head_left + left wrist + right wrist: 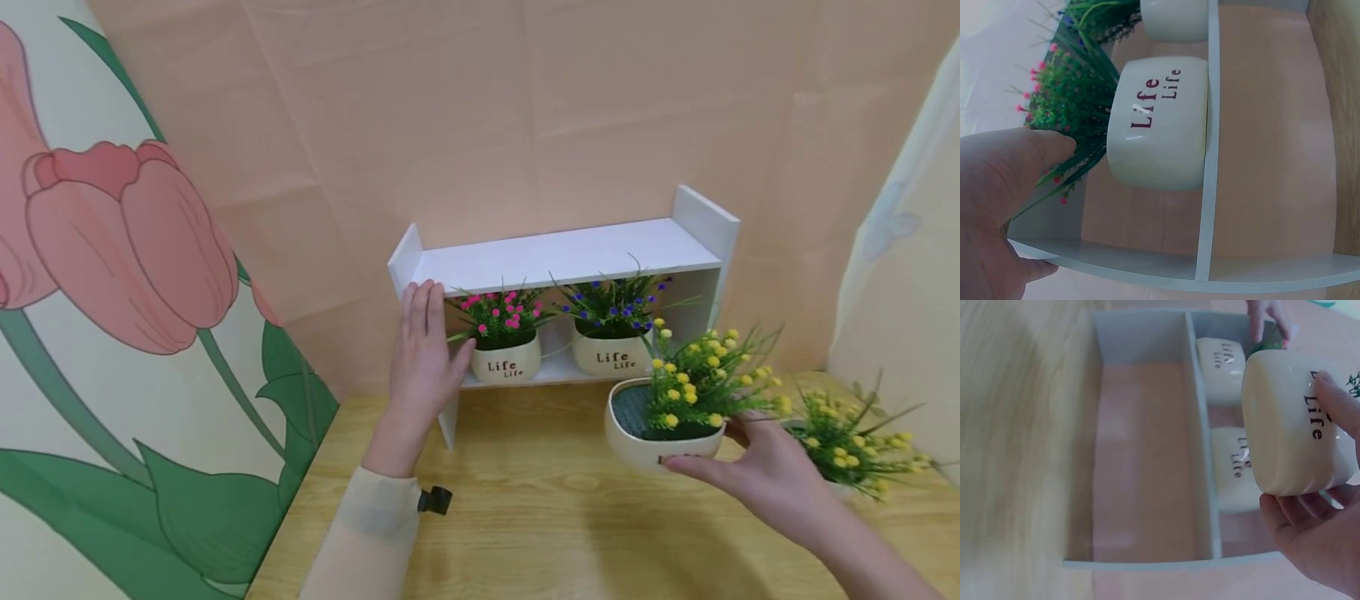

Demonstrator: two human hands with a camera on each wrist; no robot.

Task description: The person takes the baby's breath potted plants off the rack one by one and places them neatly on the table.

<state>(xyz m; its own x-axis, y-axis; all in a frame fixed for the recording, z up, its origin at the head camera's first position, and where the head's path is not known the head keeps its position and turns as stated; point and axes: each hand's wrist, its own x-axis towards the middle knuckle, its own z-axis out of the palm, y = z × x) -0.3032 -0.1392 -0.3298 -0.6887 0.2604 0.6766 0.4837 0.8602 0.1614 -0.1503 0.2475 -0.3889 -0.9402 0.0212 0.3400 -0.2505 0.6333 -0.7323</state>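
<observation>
Two hands busy here, and from where I'm standing the right hand [772, 467] has the trickier job. It's got the yellow-flowered pot [667, 417] up off the table [525, 500], in front of the right end of the white shelf [570, 250]. Grip looks decent: thumb pressed across the lettering on the front, fingers wrapped round the other side, so the pot is properly held and not just balanced.

Left hand [427, 358] isn't gripping any pot. Its fingers lie pretty straight against the shelf's left end, thumb out beside the pink-flowered pot [506, 358]. Can't tell how hard it's pressing, but a light touch should do, imo.

My tip: hold that pot level and let the ceramic body take the squeeze, not the stems. The sprays lean out to one side, so I'd guess they'd snag first, either on the shelf's front edge or on the leaves of the blue-flowered pot [611, 350] on the middle board. Slow and square beats fast. Also mind the elbow room: another yellow plant [847, 458] is on the table just past the right hand.
</observation>
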